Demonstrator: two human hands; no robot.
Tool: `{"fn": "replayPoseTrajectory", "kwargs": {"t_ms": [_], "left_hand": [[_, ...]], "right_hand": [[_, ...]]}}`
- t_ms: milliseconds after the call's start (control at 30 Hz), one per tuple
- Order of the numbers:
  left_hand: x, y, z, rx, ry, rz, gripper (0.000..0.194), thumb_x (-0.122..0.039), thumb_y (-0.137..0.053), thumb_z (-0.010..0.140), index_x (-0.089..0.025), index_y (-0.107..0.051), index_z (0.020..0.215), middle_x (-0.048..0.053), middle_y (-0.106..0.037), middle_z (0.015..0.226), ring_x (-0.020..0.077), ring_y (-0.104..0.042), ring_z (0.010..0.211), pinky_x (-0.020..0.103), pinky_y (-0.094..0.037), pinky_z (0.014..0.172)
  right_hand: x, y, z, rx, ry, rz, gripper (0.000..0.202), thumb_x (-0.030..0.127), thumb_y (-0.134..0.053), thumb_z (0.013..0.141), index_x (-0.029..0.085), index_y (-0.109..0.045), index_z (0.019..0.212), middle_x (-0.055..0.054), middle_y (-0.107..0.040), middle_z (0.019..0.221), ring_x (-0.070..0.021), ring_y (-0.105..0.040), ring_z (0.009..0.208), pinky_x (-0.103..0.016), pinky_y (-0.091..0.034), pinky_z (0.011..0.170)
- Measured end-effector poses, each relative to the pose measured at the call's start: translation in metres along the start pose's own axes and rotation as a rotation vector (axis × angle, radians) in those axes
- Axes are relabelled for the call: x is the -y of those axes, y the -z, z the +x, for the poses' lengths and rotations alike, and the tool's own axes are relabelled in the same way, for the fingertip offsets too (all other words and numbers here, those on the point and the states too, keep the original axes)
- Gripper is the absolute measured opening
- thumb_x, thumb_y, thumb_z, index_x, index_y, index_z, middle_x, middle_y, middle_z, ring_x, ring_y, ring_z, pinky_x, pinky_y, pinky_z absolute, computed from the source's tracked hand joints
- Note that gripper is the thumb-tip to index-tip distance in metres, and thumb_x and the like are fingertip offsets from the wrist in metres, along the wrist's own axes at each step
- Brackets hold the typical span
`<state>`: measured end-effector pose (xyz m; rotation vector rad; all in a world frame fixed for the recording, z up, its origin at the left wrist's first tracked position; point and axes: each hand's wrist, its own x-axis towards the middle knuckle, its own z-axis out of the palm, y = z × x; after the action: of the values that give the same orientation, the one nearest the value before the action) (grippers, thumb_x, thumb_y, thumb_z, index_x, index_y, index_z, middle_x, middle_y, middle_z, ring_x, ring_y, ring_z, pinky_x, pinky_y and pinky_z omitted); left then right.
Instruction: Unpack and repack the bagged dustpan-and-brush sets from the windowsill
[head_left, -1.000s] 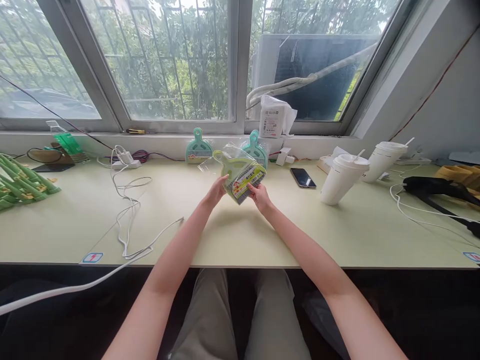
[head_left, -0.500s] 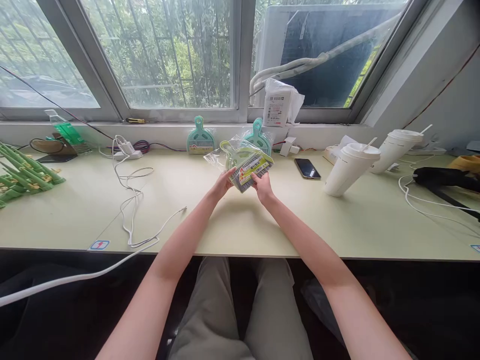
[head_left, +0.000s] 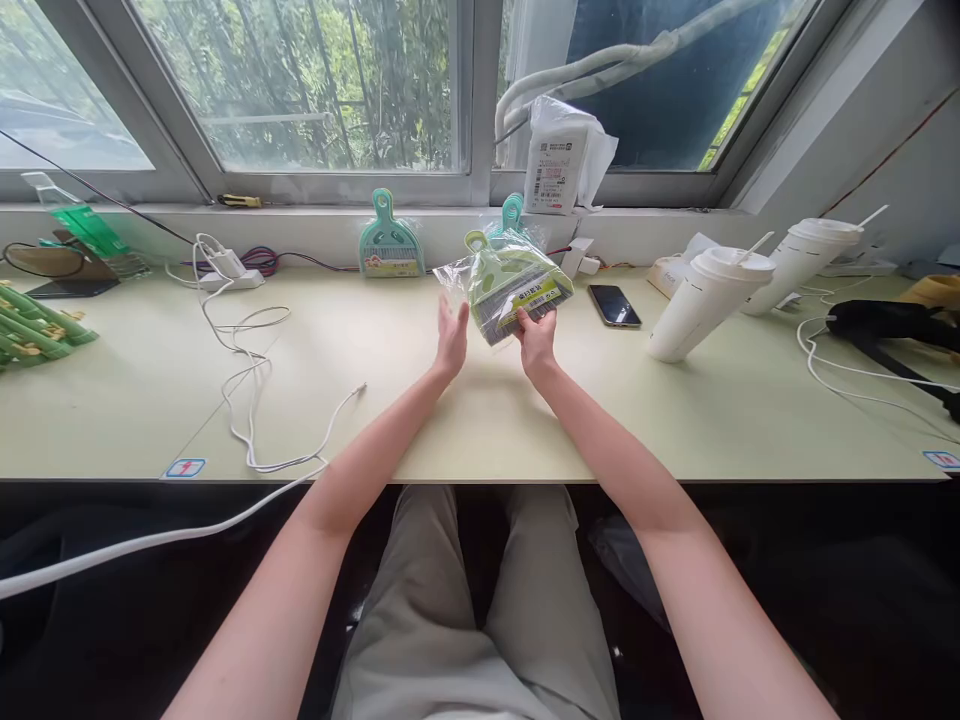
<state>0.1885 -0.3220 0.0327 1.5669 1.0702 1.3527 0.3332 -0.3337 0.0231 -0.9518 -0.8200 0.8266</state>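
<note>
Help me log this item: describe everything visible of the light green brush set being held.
The brush set is a light green, plastic-looking dustpan with grey bristles and a printed yellow-green label, in crinkled clear wrap. It tilts above the desk, handle up and leftward. The right hand grips its lower edge; the open left hand is beside it, contact with the wrap unclear.

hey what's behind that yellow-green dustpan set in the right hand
Behind the yellow-green dustpan set in the right hand, a teal handle sticks up, with some clear wrap beside it. Whatever lies lower down is covered by the set, so I can't tell its shape.
</note>
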Motion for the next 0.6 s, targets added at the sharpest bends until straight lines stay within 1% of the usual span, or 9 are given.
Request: {"fn": "replayPoseTrajectory", "kwargs": {"t_ms": [67, 100, 133, 200, 267, 333, 400, 467, 600], "left_hand": [[-0.008, 0.007, 0.001, -0.225, -0.170, 0.268, 0.059, -0.062, -0.031, 0.094, -0.026, -0.042, 0.139, 0.011, -0.044, 0.145, 0.0222, -0.038, 0.137, 0.040, -0.029, 0.111], [-0.013, 0.011, 0.001, -0.260, -0.236, 0.367, 0.056, -0.060, -0.030, 0.095, -0.025, -0.046, 0.135, 0.011, -0.047, 0.142, 0.0219, -0.041, 0.134, 0.039, -0.029, 0.110], [-0.018, 0.013, 0.001, -0.243, -0.290, 0.438, 0.053, -0.059, -0.030, 0.096, -0.023, -0.052, 0.128, 0.011, -0.052, 0.136, 0.0221, -0.044, 0.129, 0.038, -0.031, 0.109], [-0.027, 0.017, 0.002, -0.140, -0.353, 0.528, 0.049, -0.057, -0.031, 0.096, -0.021, -0.061, 0.110, 0.010, -0.061, 0.118, 0.0227, -0.052, 0.117, 0.038, -0.035, 0.103], [-0.033, 0.017, 0.002, -0.050, -0.359, 0.605, 0.044, -0.055, -0.037, 0.096, -0.020, -0.063, 0.095, 0.008, -0.064, 0.103, 0.0237, -0.055, 0.108, 0.038, -0.039, 0.098], [-0.035, 0.016, 0.000, -0.011, -0.336, 0.694, 0.032, -0.048, -0.048, 0.093, -0.020, -0.063, 0.089, 0.008, -0.064, 0.098, 0.0251, -0.056, 0.104, 0.037, -0.041, 0.094], [-0.034, 0.015, -0.002, 0.013, -0.306, 0.776, 0.018, -0.036, -0.055, 0.090, -0.020, -0.062, 0.089, 0.009, -0.064, 0.098, 0.0260, -0.056, 0.104, 0.037, -0.043, 0.091], [-0.034, 0.014, -0.004, 0.027, -0.277, 0.817, 0.010, -0.024, -0.054, 0.088, -0.020, -0.062, 0.093, 0.009, -0.063, 0.098, 0.0260, -0.057, 0.104, 0.036, -0.044, 0.089], [-0.038, 0.011, -0.007, 0.032, -0.272, 0.784, 0.023, -0.011, -0.049, 0.086, -0.017, -0.058, 0.107, 0.009, -0.064, 0.092, 0.0242, -0.060, 0.098, 0.035, -0.045, 0.087]], "right_hand": [[-0.002, -0.001, -0.002, 0.014, -0.019, -0.002, 0.039, 0.026, -0.058, 0.087, 0.028, -0.039, 0.120, -0.007, -0.058, 0.130, -0.0158, -0.059, 0.115, -0.034, -0.057, 0.088], [-0.002, -0.002, -0.003, 0.026, -0.024, 0.000, 0.039, 0.025, -0.059, 0.086, 0.028, -0.039, 0.120, -0.006, -0.058, 0.129, -0.0158, -0.060, 0.114, -0.034, -0.057, 0.088], [-0.002, -0.003, -0.005, 0.042, -0.026, 0.000, 0.040, 0.024, -0.060, 0.086, 0.028, -0.039, 0.120, -0.006, -0.059, 0.128, -0.0161, -0.060, 0.113, -0.034, -0.057, 0.087], [-0.002, -0.007, -0.010, 0.089, -0.028, -0.018, 0.043, 0.024, -0.063, 0.084, 0.027, -0.040, 0.120, -0.006, -0.061, 0.125, -0.0172, -0.062, 0.111, -0.034, -0.058, 0.086], [-0.001, -0.010, -0.015, 0.151, -0.036, -0.055, 0.046, 0.026, -0.067, 0.081, 0.027, -0.042, 0.120, -0.005, -0.064, 0.121, -0.0186, -0.063, 0.109, -0.035, -0.058, 0.086], [-0.002, -0.014, -0.019, 0.196, -0.039, -0.084, 0.049, 0.028, -0.071, 0.079, 0.028, -0.045, 0.119, -0.004, -0.066, 0.119, -0.0195, -0.063, 0.110, -0.034, -0.057, 0.088], [-0.005, -0.016, -0.021, 0.216, -0.044, -0.098, 0.051, 0.030, -0.074, 0.076, 0.028, -0.046, 0.119, -0.004, -0.066, 0.118, -0.0201, -0.062, 0.112, -0.035, -0.056, 0.090], [-0.009, -0.017, -0.022, 0.214, -0.053, -0.114, 0.053, 0.030, -0.075, 0.074, 0.027, -0.047, 0.119, -0.004, -0.067, 0.117, -0.0208, -0.063, 0.111, -0.035, -0.056, 0.091], [-0.013, -0.015, -0.020, 0.186, -0.059, -0.139, 0.054, 0.031, -0.075, 0.075, 0.027, -0.047, 0.120, -0.005, -0.067, 0.116, -0.0213, -0.063, 0.110, -0.036, -0.056, 0.090]]}}
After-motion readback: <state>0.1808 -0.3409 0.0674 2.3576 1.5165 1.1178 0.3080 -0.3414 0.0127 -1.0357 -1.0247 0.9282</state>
